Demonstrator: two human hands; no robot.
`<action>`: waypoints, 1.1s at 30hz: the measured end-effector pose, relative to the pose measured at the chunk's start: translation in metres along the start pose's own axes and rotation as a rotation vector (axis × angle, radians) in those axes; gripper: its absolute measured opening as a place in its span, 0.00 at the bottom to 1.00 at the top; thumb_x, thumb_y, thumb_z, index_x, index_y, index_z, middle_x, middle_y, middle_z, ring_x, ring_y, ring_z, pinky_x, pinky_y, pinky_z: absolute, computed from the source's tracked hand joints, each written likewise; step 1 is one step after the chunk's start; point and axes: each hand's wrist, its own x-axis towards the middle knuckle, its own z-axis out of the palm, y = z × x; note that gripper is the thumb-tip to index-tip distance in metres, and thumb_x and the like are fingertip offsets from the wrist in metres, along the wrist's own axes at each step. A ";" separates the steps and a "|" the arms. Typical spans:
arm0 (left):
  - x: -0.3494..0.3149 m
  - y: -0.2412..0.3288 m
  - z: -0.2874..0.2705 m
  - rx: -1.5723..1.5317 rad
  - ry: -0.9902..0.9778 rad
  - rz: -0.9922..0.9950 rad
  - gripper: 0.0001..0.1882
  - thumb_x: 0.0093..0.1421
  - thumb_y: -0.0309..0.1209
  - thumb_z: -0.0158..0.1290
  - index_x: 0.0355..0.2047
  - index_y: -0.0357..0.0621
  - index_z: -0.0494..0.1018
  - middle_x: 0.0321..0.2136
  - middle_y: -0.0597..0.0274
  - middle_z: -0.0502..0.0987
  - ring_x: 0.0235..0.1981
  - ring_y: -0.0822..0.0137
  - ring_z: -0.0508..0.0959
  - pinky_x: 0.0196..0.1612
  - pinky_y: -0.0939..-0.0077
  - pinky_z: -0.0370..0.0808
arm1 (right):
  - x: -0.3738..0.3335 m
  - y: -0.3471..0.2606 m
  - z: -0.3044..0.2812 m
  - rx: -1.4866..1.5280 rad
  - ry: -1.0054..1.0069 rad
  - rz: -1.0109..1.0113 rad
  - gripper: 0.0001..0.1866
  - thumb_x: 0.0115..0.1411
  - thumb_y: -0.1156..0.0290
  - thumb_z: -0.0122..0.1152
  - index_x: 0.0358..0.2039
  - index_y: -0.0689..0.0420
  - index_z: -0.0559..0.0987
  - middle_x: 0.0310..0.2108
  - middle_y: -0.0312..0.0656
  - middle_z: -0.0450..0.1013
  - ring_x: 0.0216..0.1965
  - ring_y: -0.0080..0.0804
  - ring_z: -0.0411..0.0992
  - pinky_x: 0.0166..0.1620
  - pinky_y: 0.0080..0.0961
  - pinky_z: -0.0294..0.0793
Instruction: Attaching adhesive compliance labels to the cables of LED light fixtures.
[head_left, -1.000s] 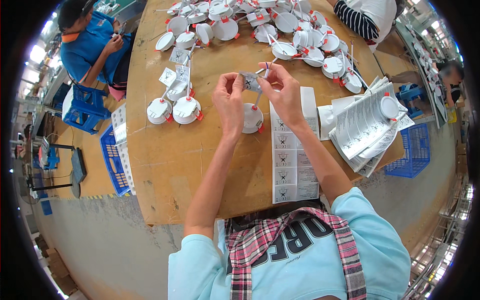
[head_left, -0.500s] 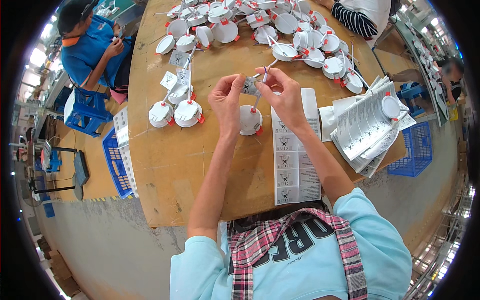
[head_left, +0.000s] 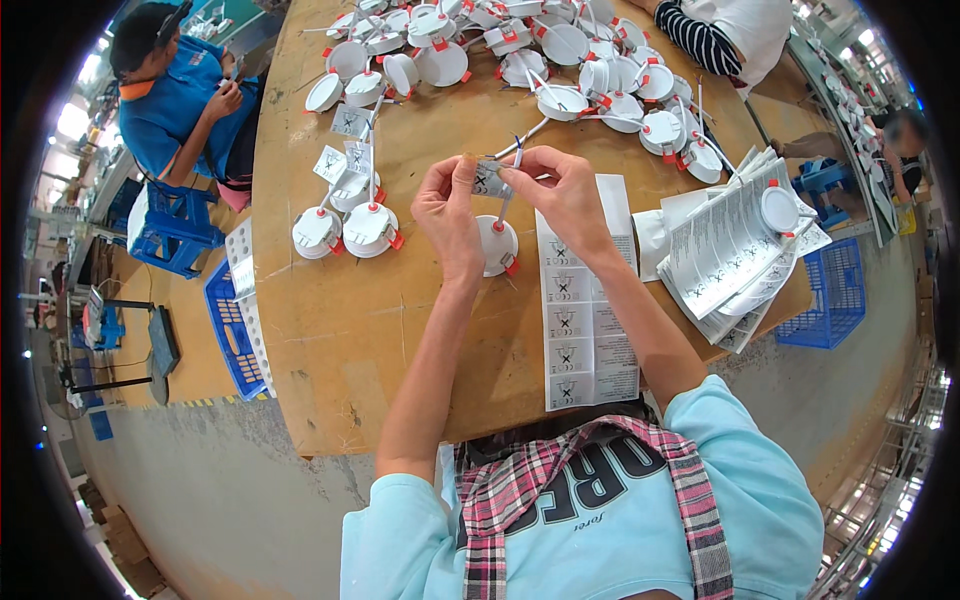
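My left hand (head_left: 447, 215) pinches one end of a small silver-grey printed label (head_left: 488, 180). The other end is between the thumb and fingers of my right hand (head_left: 565, 200), beside a white cable (head_left: 504, 210); the fingertips hide how far the label wraps round the cable. That cable rises from a round white downlight (head_left: 494, 256) with red clips, lying on the table below my hands. Just under my right forearm lies a sheet of labels (head_left: 566, 322). Left of my hands, a downlight (head_left: 372, 232) and a few others stand with labels on their cables.
A heap of white downlights (head_left: 442, 64) covers the far part of the brown table (head_left: 350, 340). Piled label sheets (head_left: 715, 260) lie at the right, a downlight (head_left: 780, 210) on top. Blue baskets (head_left: 830, 295) stand beyond the table's sides. A co-worker (head_left: 175, 100) sits far left.
My hands and the label have shifted slightly to the left, with fingertips now closer together at the cable. The head view has moved a little.
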 end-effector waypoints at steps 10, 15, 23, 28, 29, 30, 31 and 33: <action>0.012 -0.001 -0.011 -0.007 -0.186 -0.113 0.12 0.61 0.35 0.54 0.31 0.37 0.76 0.26 0.67 0.76 0.27 0.80 0.72 0.34 0.84 0.70 | 0.003 0.007 -0.003 0.120 -0.050 0.035 0.10 0.55 0.70 0.61 0.32 0.64 0.79 0.24 0.35 0.75 0.25 0.17 0.69 0.29 0.17 0.67; 0.013 0.006 -0.010 -0.070 -0.217 -0.222 0.13 0.61 0.38 0.53 0.34 0.39 0.76 0.28 0.67 0.77 0.28 0.79 0.74 0.37 0.81 0.73 | 0.005 0.012 -0.006 0.188 -0.038 0.017 0.11 0.56 0.67 0.59 0.30 0.63 0.77 0.22 0.33 0.71 0.27 0.16 0.66 0.32 0.17 0.65; 0.012 0.004 -0.013 0.043 -0.346 -0.150 0.09 0.58 0.31 0.56 0.30 0.36 0.78 0.25 0.66 0.78 0.26 0.79 0.74 0.32 0.84 0.70 | 0.004 0.008 -0.004 0.167 -0.039 0.022 0.12 0.55 0.65 0.62 0.31 0.62 0.78 0.22 0.32 0.71 0.26 0.15 0.66 0.30 0.16 0.63; 0.015 0.004 -0.015 0.078 -0.393 -0.181 0.11 0.58 0.35 0.57 0.30 0.38 0.78 0.26 0.67 0.78 0.29 0.78 0.74 0.39 0.81 0.71 | 0.007 0.012 -0.008 0.144 -0.032 0.034 0.11 0.55 0.66 0.62 0.31 0.62 0.79 0.22 0.32 0.72 0.24 0.15 0.65 0.28 0.16 0.62; 0.015 0.004 -0.016 0.078 -0.408 -0.191 0.11 0.58 0.35 0.57 0.29 0.38 0.78 0.26 0.67 0.78 0.29 0.79 0.74 0.39 0.81 0.71 | 0.009 0.014 -0.010 0.138 -0.031 0.007 0.10 0.55 0.67 0.62 0.31 0.62 0.79 0.22 0.32 0.72 0.24 0.15 0.64 0.28 0.15 0.61; 0.016 0.005 -0.016 0.077 -0.408 -0.192 0.11 0.58 0.35 0.57 0.29 0.38 0.78 0.26 0.67 0.78 0.29 0.79 0.74 0.39 0.81 0.71 | 0.009 0.014 -0.011 0.133 -0.029 -0.020 0.10 0.55 0.67 0.62 0.31 0.62 0.79 0.21 0.31 0.72 0.23 0.15 0.64 0.27 0.15 0.60; 0.016 0.005 -0.017 0.058 -0.430 -0.207 0.10 0.58 0.34 0.57 0.29 0.39 0.78 0.26 0.67 0.77 0.29 0.79 0.73 0.40 0.81 0.71 | 0.009 0.014 -0.011 0.132 -0.030 -0.019 0.10 0.55 0.67 0.62 0.31 0.62 0.79 0.21 0.31 0.72 0.23 0.15 0.64 0.27 0.15 0.60; 0.017 0.004 -0.017 0.039 -0.451 -0.222 0.10 0.58 0.34 0.56 0.29 0.39 0.77 0.25 0.68 0.77 0.29 0.79 0.73 0.40 0.82 0.71 | 0.008 0.012 -0.013 0.174 -0.068 0.061 0.09 0.55 0.69 0.62 0.31 0.62 0.80 0.22 0.33 0.73 0.24 0.14 0.65 0.29 0.14 0.62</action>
